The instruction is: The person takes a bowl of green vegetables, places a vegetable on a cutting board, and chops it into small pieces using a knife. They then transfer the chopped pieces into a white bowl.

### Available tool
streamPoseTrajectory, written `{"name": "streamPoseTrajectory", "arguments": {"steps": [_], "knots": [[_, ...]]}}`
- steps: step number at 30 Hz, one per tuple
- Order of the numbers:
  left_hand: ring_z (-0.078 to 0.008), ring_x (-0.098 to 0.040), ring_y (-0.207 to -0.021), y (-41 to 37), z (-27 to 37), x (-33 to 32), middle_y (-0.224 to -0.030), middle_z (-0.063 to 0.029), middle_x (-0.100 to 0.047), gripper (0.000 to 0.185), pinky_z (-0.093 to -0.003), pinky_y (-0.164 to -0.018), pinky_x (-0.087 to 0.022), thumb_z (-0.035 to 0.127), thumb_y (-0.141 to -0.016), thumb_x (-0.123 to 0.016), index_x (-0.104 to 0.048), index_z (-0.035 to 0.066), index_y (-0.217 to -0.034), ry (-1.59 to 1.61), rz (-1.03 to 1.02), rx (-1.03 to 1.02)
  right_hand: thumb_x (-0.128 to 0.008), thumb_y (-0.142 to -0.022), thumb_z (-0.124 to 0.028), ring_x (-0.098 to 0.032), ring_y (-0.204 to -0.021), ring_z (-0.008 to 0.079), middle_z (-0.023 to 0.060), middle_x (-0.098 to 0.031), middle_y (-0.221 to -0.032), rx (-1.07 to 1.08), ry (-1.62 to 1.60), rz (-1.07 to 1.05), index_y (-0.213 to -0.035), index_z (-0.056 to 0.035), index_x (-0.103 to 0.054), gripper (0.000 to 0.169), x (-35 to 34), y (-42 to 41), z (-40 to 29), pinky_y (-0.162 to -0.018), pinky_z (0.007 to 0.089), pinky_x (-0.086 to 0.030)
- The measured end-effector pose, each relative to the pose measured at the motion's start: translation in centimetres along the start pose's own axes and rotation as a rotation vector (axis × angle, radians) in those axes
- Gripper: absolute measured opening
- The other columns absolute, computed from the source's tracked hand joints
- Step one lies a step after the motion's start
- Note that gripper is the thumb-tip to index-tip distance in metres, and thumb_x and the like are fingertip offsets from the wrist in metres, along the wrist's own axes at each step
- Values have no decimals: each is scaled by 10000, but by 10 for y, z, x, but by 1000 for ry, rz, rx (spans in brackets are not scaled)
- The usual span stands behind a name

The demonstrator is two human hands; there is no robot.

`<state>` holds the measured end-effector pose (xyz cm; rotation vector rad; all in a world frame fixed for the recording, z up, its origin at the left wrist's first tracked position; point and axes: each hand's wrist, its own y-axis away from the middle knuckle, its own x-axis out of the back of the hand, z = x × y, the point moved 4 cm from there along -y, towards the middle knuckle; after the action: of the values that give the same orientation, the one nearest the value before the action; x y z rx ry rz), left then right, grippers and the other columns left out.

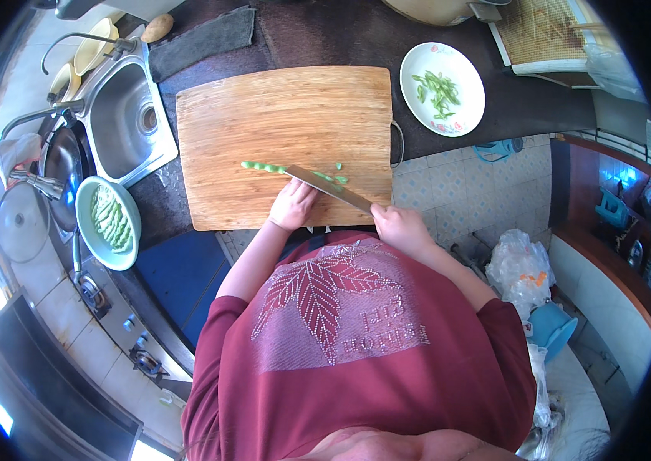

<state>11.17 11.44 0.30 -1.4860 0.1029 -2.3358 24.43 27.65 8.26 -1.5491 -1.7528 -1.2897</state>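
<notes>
My right hand (402, 228) grips the handle of a kitchen knife (331, 189), its blade slanting up and left over the wooden cutting board (279, 115). My left hand (293, 206) rests at the board's near side, fingers bent against the blade. The blade hides the fingertips, so I cannot tell whether they hold anything. A green bean pod (263, 167) lies on the board, sticking out left from the blade's tip. Cut green bean pieces (339, 179) lie just beyond the blade, to its right.
A white floral plate (412, 109) with sliced beans stands right of the board. On the left are a pale green bowl (81, 210) of bean pods and a steel sink (121, 129). A potato (157, 27) and dark cloth (204, 43) lie at the back.
</notes>
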Motion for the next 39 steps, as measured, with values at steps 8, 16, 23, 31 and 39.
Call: {"name": "streamPoseTrajectory", "arguments": {"steps": [8, 16, 23, 31, 39], "knots": [[-305, -530, -975, -1, 1, 2, -1013, -120, -547, 357, -377, -847, -450, 53, -623, -602, -602, 5, -977, 13, -8, 10, -456, -779, -92, -599, -530, 327, 164, -579, -579, 11, -68, 6, -779, -28, -462, 63, -19, -22, -3, -460, 449, -471], [-298, -485, -1080, -1, 1, 3, -1129, -131, -510, 436, -410, -933, -402, 110, -672, -517, -562, -12, -1087, 13, -48, 23, -430, -859, -151, -605, -608, 355, 192, -599, -657, -112, -186, 1, -820, -26, -499, 148, -21, -45, -11, -538, 471, -473], [-292, -482, -1088, 3, -2, -2, -1147, -125, -506, 453, -410, -939, -398, 98, -677, -506, -548, -11, -1115, 16, -64, 38, -456, -854, -139, -591, -566, 341, 172, -576, -620, -39, -95, 87, -802, -26, -495, 131, -5, -17, -7, -504, 452, -464], [-320, -517, -989, -3, 1, 4, -1024, -128, -537, 347, -385, -878, -440, 56, -641, -603, -592, 2, -983, 14, -8, -12, -449, -805, -80, -587, -528, 326, 164, -562, -570, -7, -49, 39, -764, -27, -477, 72, 1, 0, -11, -473, 442, -462], [-314, -520, -983, -2, 0, 2, -1016, -130, -539, 365, -373, -893, -435, 56, -623, -598, -590, -10, -982, 11, -20, -17, -440, -794, -72, -593, -531, 338, 176, -567, -561, -29, -103, -3, -766, -24, -479, 69, -3, -7, -11, -473, 458, -464]]}}
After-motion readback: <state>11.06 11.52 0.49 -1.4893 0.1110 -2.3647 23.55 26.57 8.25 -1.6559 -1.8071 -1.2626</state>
